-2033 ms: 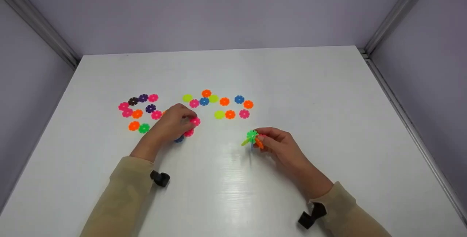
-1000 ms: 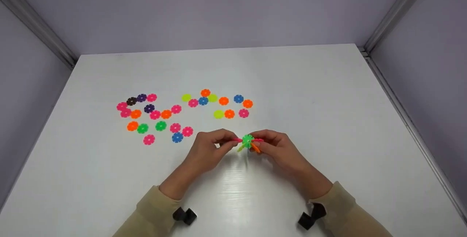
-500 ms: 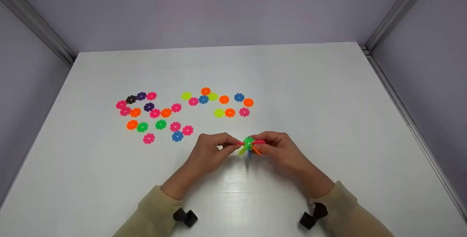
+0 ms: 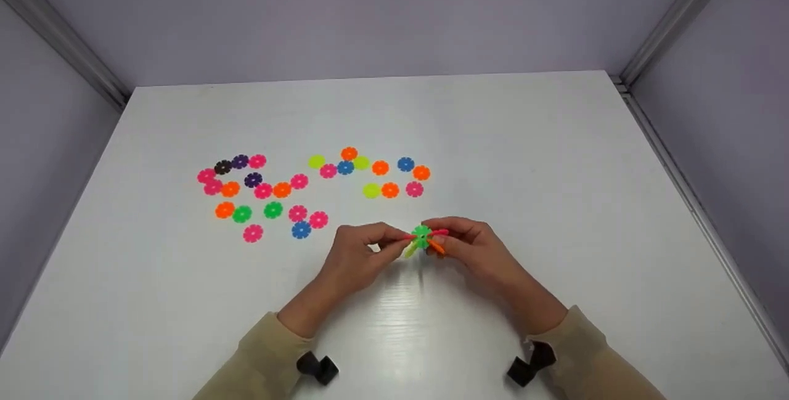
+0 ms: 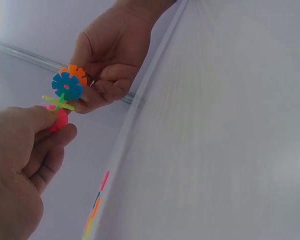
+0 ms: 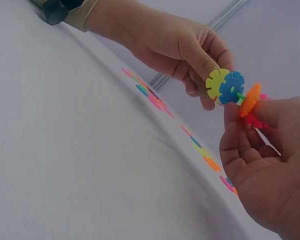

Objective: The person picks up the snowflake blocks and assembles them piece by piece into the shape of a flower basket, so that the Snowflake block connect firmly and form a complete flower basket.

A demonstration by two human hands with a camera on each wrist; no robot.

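My left hand [image 4: 360,257] pinches a pink snowflake disc [image 5: 60,119] by its edge, at the left side of a green snowflake disc [image 4: 421,236]. The green one is the hub of a small cluster, with other slotted discs standing out around it. My right hand [image 4: 478,249] grips this cluster from the right, fingers on the pink and orange discs. In the left wrist view a blue disc [image 5: 66,86] and a yellow disc [image 5: 58,103] show on the cluster, and in the right wrist view an orange disc [image 6: 250,100]. Fingers partly hide the joints.
Loose flat snowflake discs in several colours lie left of centre, such as a green disc [image 4: 273,209] and a blue disc [image 4: 301,230]. More lie farther back, among them an orange disc [image 4: 389,190]. The white table [image 4: 524,141] is bounded by pale panels.
My left hand has come from the loose discs on the left, bringing a pink disc to the cluster. During the last second both hands have stayed nearly in place, with the cluster shifting slightly.
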